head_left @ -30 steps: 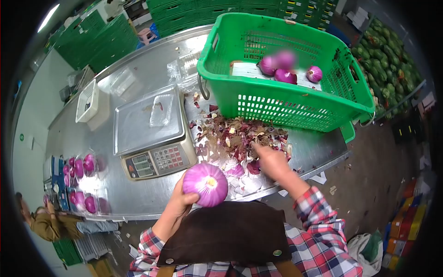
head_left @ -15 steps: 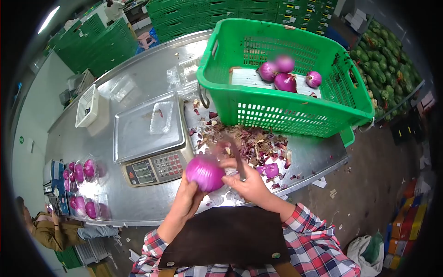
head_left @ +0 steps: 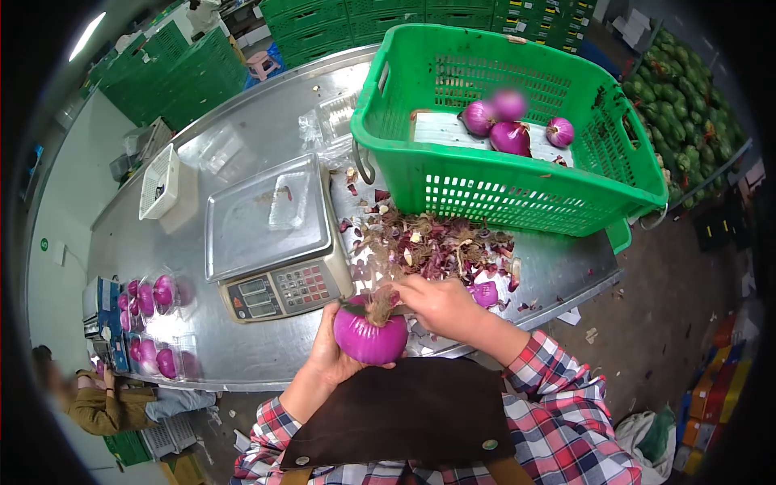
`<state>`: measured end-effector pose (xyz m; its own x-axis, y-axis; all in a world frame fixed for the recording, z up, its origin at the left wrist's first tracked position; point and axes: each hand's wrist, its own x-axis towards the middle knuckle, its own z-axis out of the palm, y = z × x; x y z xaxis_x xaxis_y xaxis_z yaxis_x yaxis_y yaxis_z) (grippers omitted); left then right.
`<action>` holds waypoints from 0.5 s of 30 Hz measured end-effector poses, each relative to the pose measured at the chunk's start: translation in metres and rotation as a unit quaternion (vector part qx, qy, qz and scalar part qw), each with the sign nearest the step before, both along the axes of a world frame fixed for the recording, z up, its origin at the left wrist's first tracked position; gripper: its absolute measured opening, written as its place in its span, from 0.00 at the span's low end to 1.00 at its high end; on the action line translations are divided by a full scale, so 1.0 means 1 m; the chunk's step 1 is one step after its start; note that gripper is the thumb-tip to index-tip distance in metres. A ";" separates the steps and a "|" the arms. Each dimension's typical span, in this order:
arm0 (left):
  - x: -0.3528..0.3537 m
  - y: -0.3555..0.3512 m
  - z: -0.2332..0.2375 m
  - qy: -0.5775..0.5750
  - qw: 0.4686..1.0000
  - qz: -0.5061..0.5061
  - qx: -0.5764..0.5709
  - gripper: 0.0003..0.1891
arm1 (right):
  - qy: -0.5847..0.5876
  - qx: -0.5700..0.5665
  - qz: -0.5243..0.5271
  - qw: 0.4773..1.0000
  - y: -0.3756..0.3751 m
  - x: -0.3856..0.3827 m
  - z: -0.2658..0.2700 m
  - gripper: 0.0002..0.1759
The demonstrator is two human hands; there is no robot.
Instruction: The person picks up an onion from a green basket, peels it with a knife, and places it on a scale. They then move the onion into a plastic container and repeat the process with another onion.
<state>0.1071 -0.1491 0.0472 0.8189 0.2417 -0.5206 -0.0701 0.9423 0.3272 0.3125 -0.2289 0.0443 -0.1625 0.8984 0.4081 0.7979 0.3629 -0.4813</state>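
My left hand (head_left: 325,356) is wrapped around a purple onion (head_left: 372,339) from the left and below, just in front of the apron. The onion's brown, stringy root end (head_left: 380,307) faces up. My right hand (head_left: 440,305) is closed at that root end, its fingers around a small knife. Most of the knife is hidden now; a dark strip across the onion's top looks like its blade. Beyond my hands lies a heap of onion skins and root trimmings (head_left: 436,246). A piece of purple onion peel (head_left: 483,294) rests right of my right hand.
A green crate (head_left: 517,182) holding several onions (head_left: 511,139) stands at the back right. Left of the trimmings sits a weighing scale (head_left: 267,218). Packed onions (head_left: 162,295) and a white basket (head_left: 159,182) are farther left. Another person (head_left: 113,404) is at lower left.
The onion has been turned so its root end faces up, and it sits slightly lower. My right hand has moved in against the roots; the knife blade no longer points up.
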 end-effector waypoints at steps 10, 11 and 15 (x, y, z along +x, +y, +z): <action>0.017 -0.014 0.002 0.056 0.925 0.161 0.338 0.41 | 0.018 -0.017 -0.120 0.992 -0.017 -0.009 -0.013 0.27; 0.015 -0.015 0.001 0.060 0.914 0.159 0.368 0.42 | 0.017 -0.018 -0.125 0.992 -0.019 -0.006 -0.019 0.27; 0.008 -0.009 -0.007 0.043 0.894 0.204 0.398 0.46 | 0.168 -0.155 -0.155 0.961 -0.029 0.012 -0.073 0.23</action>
